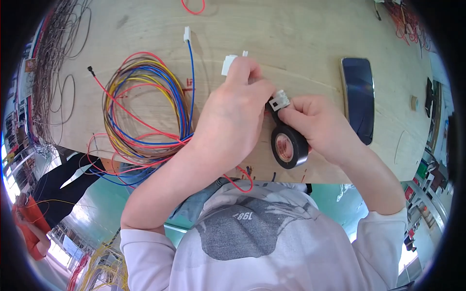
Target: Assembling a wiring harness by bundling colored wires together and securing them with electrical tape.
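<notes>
A small white plastic connector (279,100) sits at the fingertips of my right hand (315,121), pinched by thumb and fingers. Just below it hangs a roll of black tape (290,147), its loose strip running up to the connector. My left hand (233,109) is closed beside it, back of the hand upward; what its fingers hold is hidden. Another white connector (229,64) shows past the left hand's knuckles. Left of that hand lies a large coil of red, yellow and blue wires (182,109). One blue wire ends in a white connector (187,35).
A phone (359,99) lies on the wooden table (301,34), right of my right hand. Thin brown wires (60,53) spread along the far left, and red wires (410,24) lie at the far right corner. Another person (31,225) is at the lower left.
</notes>
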`<state>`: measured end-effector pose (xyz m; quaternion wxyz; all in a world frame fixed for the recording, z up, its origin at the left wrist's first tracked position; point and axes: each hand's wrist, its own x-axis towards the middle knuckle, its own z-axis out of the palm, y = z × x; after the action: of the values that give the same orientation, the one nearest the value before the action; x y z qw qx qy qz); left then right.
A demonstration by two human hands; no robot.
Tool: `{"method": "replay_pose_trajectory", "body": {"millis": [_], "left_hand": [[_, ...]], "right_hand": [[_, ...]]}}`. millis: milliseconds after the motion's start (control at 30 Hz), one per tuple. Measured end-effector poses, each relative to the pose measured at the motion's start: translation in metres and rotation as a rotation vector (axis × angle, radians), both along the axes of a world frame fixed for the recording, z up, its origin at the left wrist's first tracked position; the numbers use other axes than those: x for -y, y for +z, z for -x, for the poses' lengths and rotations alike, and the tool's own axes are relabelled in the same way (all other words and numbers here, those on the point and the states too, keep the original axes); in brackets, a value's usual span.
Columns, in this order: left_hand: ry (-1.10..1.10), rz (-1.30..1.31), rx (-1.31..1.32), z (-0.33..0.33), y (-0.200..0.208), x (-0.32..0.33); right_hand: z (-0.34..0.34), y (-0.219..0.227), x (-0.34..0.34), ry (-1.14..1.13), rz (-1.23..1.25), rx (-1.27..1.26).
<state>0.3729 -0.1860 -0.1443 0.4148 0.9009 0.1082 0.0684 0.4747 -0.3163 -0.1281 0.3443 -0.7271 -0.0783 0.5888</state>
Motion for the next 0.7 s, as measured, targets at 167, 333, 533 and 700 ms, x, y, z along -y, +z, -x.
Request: {"method": "replay_pose_trajectory", "body": {"millis": [167,333,533,700], "left_hand": [[-0.019,0.037,0.021,0.007,-0.003,-0.006],[0.057,0.293,0.192,0.023,0.014,-0.009],[0.342,0.851,0.161,0.039,0.034,0.01],[0.366,1.14,0.184,0.045,0.037,0.005]], "right_hand": [[0.01,-0.002,0.007,-0.078,-0.226,0.113],[0.028,0.023,0.003,-0.149,-0.358,0.102],[0.043,0.036,-0.003,0.098,-0.578,0.66],[0.045,0.034,-0.007,0.221,-0.62,0.853]]}}
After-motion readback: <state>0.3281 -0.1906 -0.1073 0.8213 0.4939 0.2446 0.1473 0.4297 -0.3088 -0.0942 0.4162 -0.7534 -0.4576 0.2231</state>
